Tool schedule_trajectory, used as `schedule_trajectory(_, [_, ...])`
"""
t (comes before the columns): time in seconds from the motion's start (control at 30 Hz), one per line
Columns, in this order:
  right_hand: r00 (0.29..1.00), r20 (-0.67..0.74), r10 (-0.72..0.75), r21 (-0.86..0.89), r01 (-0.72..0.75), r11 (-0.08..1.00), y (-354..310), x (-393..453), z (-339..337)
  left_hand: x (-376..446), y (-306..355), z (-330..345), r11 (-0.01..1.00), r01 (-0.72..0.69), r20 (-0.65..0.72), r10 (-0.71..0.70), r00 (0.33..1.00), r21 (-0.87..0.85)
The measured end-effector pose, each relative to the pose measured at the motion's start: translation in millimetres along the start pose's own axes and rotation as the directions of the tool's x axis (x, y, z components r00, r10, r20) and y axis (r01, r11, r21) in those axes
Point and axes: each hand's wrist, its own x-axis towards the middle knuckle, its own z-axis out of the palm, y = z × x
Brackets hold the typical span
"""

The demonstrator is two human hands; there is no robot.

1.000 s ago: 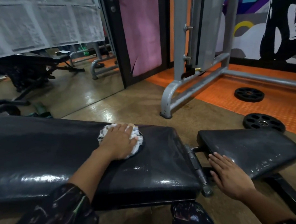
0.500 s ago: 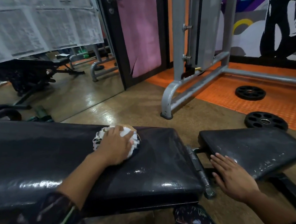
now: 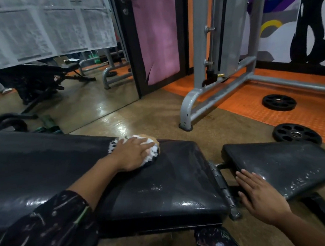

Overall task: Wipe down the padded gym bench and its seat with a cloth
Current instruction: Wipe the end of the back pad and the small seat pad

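The long black padded bench (image 3: 49, 165) lies across the view, shiny with damp streaks near its right end. My left hand (image 3: 132, 155) presses a bunched white patterned cloth (image 3: 152, 153) onto the bench's far edge, fingers spread over it. To the right, past a metal hinge (image 3: 222, 186), stands the separate black seat pad (image 3: 289, 166), dusty and streaked. My right hand (image 3: 258, 195) rests flat on the seat's near left edge, fingers straight, holding nothing.
A grey machine frame (image 3: 195, 104) stands on the floor beyond the bench. Two black weight plates (image 3: 297, 133) (image 3: 279, 102) lie at the right, one close behind the seat. A wall mirror (image 3: 64, 89) at the left reflects other equipment.
My left hand has slid the cloth from the bench's middle toward its far edge. The right hand stays on the seat's edge.
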Motion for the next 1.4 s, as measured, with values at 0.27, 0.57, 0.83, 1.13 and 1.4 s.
schedule_trajectory(0.27, [1.000, 0.004, 0.004, -0.039, -0.004, 0.999, -10.2, 4.0, -2.1, -43.4, 8.7, 1.6, 0.953, -0.288, 0.003, 0.290, 0.957, -0.095])
schedule_trajectory(0.57, [1.000, -0.016, 0.017, -0.027, -0.017, 0.999, -1.7, -3.4, -2.8, 1.5, 61.7, 12.2, 0.992, -0.121, -0.070, 0.123, 0.990, 0.021])
schedule_trajectory(0.83, [1.000, -0.025, 0.001, -0.015, -0.001, 1.000, -6.2, 3.2, -0.5, -45.1, 45.7, 10.3, 0.958, -0.278, -0.119, 0.270, 0.956, -0.063])
schedule_trajectory(1.13, [0.999, -0.034, -0.006, -0.042, 0.005, 0.999, -5.6, 0.3, -0.7, 11.3, 66.0, 13.7, 0.992, -0.123, -0.010, 0.123, 0.992, 0.018])
schedule_trajectory(1.4, [0.999, -0.044, -0.020, -0.044, 0.018, 0.999, -3.2, -2.1, 2.5, -33.1, 53.7, 6.1, 0.933, -0.354, -0.004, 0.355, 0.935, -0.059])
